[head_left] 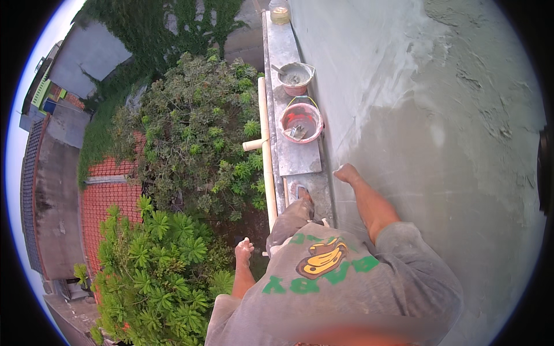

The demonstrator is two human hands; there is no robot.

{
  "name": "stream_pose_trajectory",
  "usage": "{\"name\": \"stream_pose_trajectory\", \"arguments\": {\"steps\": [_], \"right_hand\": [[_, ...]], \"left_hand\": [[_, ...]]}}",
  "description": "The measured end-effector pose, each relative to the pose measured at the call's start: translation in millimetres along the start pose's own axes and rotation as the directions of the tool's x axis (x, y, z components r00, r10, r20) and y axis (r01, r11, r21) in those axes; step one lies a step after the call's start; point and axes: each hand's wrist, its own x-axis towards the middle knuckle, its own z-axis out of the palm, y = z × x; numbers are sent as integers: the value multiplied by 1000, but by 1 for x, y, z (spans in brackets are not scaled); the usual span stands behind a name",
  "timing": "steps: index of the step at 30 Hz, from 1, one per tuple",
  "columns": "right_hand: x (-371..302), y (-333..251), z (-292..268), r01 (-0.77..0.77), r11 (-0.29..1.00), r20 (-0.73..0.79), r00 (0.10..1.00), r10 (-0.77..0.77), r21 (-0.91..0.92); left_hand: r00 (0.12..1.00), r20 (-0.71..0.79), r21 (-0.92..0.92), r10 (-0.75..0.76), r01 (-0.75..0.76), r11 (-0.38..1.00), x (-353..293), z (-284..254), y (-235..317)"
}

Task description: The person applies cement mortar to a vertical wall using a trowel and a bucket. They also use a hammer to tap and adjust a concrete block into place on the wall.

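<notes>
My left hand (pixel 244 249) hangs out over the greenery beside the ledge, its fingers curled closed and smudged white. Nothing shows in it. Close to the grey plastered wall (pixel 398 150), my right hand (pixel 346 173) is bent into a loose fist, also with no object visible in it; whether it touches the wall I cannot tell. Ahead of it on a grey board (pixel 300 164) stands a pink bucket (pixel 318 134) with a yellow handle, some tools lying inside. Just beyond is a second bucket (pixel 295 90) holding grey mortar, a tool handle leaning over its rim.
I am on a narrow ledge (pixel 324 199), a sandalled foot (pixel 304 196) at the board's near end. A cream pipe (pixel 268 190) runs along the outer edge, with trees (pixel 196 132) and a red tiled roof (pixel 109 207) below. A clear jar (pixel 280 12) stands at the far end.
</notes>
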Motion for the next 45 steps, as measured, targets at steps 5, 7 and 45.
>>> {"name": "stream_pose_trajectory", "arguments": {"steps": [5, 7, 45], "right_hand": [[86, -49, -76, -162, 974, 132, 974, 183, -155], [103, -52, -100, -173, 932, 160, 959, 233, -318], [570, -229, -305, 135, 965, 215, 973, -86, -224]], "left_hand": [[991, 32, -80, 129, -126, 989, 36, 39, 110], [989, 11, -81, 149, -147, 986, 34, 39, 148], [949, -297, -348, -103, -6, 938, 188, 119, 502]]}}
